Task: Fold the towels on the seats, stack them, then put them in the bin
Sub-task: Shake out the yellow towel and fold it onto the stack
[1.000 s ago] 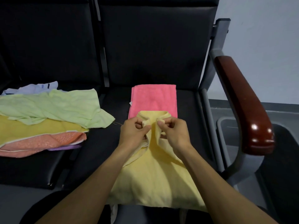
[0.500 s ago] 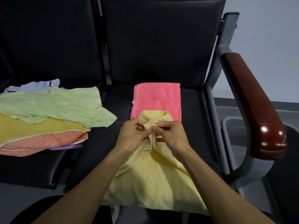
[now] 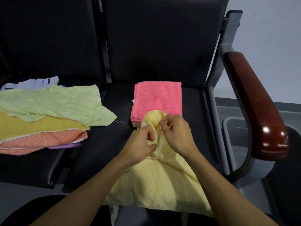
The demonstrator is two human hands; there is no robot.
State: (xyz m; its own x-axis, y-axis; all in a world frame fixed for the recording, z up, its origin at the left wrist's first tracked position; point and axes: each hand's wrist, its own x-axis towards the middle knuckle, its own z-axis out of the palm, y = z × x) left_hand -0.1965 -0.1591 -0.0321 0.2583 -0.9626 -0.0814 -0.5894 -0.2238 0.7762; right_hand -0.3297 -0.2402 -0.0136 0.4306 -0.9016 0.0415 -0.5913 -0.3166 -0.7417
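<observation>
The pale yellow towel lies spread over the front of the right-hand black seat, its near edge hanging off the seat front and its far end bunched up where both hands meet, just in front of the folded pink towel that sits flat near the seat back. The left hand has its fingers curled and pinches a gathered ridge of the yellow cloth; the right hand pinches the same ridge from the other side between thumb and fingertips, its other fingers loosely bent. On the neighbouring seat a loose pile waits unfolded: a light green towel on top, a mustard one under it, an orange one lower still, with a purple edge and a whitish cloth peeking out. A grey bin stands on the floor beyond the wooden armrest. The yellow towel looks thin, light and very limp (it creases wherever it is pinched and keeps no shape of its own), so I judge it will sag and slide out of line unless it is held at two points along an edge or at two corners and laid flat on the seat before each fold. Holding the bunched middle, as now, gives little control over the corners.
</observation>
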